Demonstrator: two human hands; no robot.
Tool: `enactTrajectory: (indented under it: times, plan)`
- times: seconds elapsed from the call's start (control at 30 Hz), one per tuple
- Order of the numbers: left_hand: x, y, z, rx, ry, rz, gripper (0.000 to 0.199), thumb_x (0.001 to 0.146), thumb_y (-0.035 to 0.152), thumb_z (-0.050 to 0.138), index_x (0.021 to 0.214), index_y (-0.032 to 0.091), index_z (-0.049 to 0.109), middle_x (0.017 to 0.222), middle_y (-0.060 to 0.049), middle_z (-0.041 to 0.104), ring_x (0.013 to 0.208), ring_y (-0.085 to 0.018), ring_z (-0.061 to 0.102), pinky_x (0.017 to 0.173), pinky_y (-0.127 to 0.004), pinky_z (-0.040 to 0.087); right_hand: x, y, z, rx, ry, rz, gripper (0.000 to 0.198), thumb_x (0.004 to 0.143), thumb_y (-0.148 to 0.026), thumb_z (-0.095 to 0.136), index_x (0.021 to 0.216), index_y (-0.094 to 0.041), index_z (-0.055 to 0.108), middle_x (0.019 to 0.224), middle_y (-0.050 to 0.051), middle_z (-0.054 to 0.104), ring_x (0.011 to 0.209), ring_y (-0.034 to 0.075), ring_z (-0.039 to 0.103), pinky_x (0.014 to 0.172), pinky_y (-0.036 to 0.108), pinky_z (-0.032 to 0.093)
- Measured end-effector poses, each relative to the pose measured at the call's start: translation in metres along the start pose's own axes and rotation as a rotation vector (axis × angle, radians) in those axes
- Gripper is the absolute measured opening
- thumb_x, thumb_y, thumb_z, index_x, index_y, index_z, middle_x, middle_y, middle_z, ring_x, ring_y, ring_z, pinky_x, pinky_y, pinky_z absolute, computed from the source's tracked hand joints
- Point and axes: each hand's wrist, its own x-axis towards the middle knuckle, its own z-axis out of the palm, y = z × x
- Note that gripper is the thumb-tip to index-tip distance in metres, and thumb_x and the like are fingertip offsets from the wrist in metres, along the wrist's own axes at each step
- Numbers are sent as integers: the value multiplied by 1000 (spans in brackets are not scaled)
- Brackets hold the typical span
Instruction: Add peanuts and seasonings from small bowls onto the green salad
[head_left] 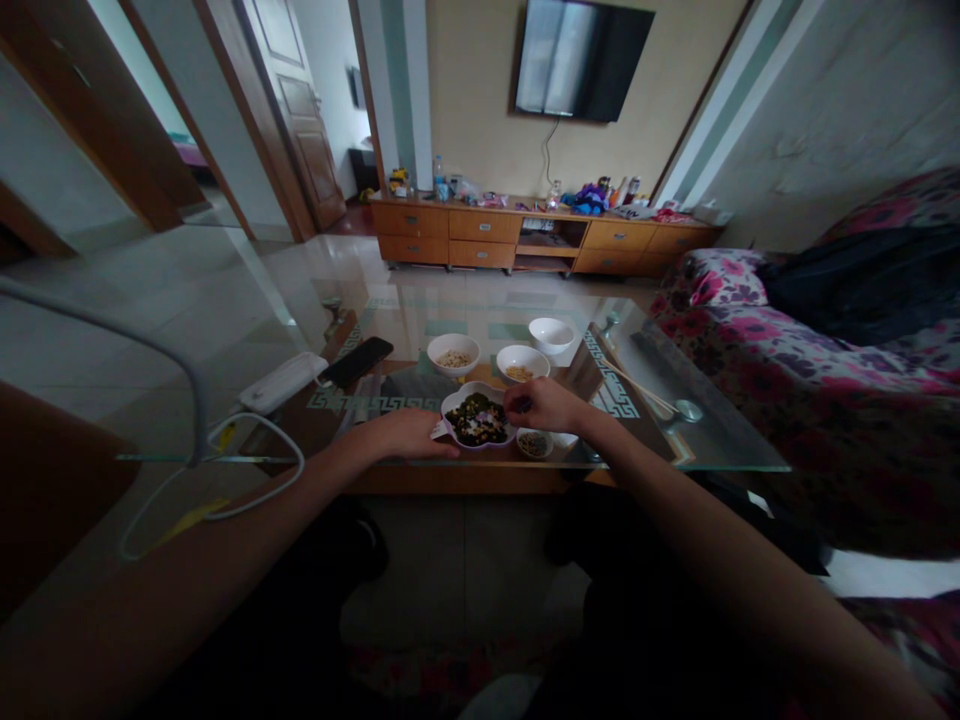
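Observation:
A flower-shaped white bowl (448,398) with a short handle stands near the front edge of the glass table, filled with dark leafy bits, pale pieces and small purplish ones. My left hand (411,433) is at its left side, thumb and fingers on either side of the handle. Over the bowl's right rim, my right hand (546,405) has its fingertips pinched together; what they hold is too small to make out. Just below that hand sits a small dish (535,443) of seed-like bits. Behind are a bowl with pale pieces (454,355) and a bowl with yellowish pieces (523,363).
Another white bowl (551,335) stands farther back on the glass table (720,455). Chopsticks (637,388) lie to the right. A black phone (360,360) and a white power strip (281,383) with a looping cable (292,440) are at the left.

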Motion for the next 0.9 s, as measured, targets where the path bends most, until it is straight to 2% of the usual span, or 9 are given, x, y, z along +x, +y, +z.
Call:
enactTrajectory:
  times: [0.43, 0.6, 0.9]
  plan:
    - [-4, 6, -3, -10, -9, -45, 50, 88, 64, 60, 113, 22, 71, 101, -7, 75, 82, -24, 68, 72, -30, 49, 2, 4, 4, -33, -1, 15, 13, 85, -17, 67, 91, -18, 78, 81, 3, 74, 66, 14, 58, 64, 28, 41]
    - [-4, 6, -3, -24, -17, -59, 51, 88, 65, 60, 113, 22, 70, 101, -7, 75, 78, -23, 67, 71, -31, 49, 2, 3, 4, -58, 8, 27, 12, 86, -18, 67, 92, -19, 78, 83, 3, 75, 67, 14, 59, 65, 29, 41]
    - [0, -3, 2, -10, 22, -15, 55, 87, 67, 62, 118, 23, 70, 109, -9, 74, 92, -26, 69, 82, -32, 51, 3, 4, 6, -34, -7, 26, 13, 88, -19, 66, 95, -17, 77, 84, 4, 75, 68, 14, 60, 65, 27, 39]
